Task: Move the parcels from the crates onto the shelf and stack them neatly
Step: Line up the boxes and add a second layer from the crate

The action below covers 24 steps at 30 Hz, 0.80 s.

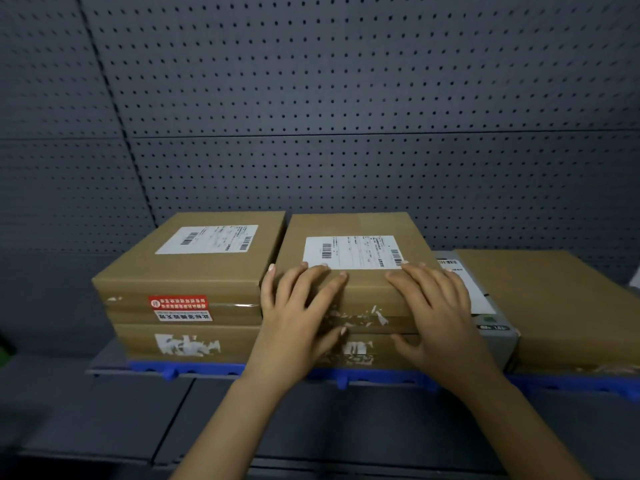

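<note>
Parcels are mostly up on the shelf [105, 362] already, from what I can see. The top middle parcel [346, 225] sits on the lower middle parcel [363, 353], and both hands are on it: the left hand [298, 306] and right hand [436, 306] are apart, with fingers spread fairly flat over its front top edge and thumbs down on the front face. It looks more like pressing or squaring it up than a real grab.

Count as far as it shows: six boxes. Two are in the middle stack. Two more make the left stack, the left top parcel [180, 268] on the left bottom parcel [138, 341], touching the middle stack. Then there's one grey box [493, 329] just to the right and one brown parcel [554, 299] at the far right, partly cut off.

My guess is this one is basically placed and only needs nudging flush with its neighbour. How many parcels are left I can't say, since no crates are in view. A blue strip [207, 369] runs along the shelf front and a dark pegboard [346, 98] stands behind.
</note>
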Available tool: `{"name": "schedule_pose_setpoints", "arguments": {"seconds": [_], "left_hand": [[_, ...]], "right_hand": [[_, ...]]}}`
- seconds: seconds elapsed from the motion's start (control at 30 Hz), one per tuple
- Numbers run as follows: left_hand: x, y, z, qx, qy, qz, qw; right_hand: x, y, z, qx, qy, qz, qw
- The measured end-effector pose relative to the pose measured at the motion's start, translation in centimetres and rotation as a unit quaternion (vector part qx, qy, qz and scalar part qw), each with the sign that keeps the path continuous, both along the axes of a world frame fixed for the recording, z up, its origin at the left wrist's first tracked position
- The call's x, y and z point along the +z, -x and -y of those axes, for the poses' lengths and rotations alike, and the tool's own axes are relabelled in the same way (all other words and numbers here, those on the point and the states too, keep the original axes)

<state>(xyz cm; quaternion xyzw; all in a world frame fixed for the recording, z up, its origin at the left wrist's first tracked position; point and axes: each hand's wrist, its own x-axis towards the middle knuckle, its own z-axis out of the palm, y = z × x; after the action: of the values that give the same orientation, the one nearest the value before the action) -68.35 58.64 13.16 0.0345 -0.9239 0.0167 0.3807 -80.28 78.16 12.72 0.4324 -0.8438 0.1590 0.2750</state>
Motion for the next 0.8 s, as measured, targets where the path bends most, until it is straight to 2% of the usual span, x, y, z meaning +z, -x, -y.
{"name": "schedule_pose_setpoints", "arguments": {"seconds": [0.17, 0.33, 0.53, 0.8], "left_hand": [[0.6, -1.5, 2.1, -0.005, -0.005, 0.001, 1.0], [2.0, -2.9, 6.1, 0.009, -0.039, 0.055, 0.998], [1.4, -3.4, 8.0, 0.017, -0.05, 0.111, 0.992], [0.8, -3.5, 8.4, 0.009, -0.04, 0.106, 0.994]], "right_hand": [[0.8, -1.0, 1.2, -0.007, -0.015, -0.016, 1.0], [1.8, -1.6, 3.6, 0.0, -0.058, -0.027, 0.998], [1.9, -1.9, 5.4, 0.02, -0.067, -0.009, 0.998], [2.0, -2.1, 6.3, 0.016, -0.055, -0.009, 0.998]]}}
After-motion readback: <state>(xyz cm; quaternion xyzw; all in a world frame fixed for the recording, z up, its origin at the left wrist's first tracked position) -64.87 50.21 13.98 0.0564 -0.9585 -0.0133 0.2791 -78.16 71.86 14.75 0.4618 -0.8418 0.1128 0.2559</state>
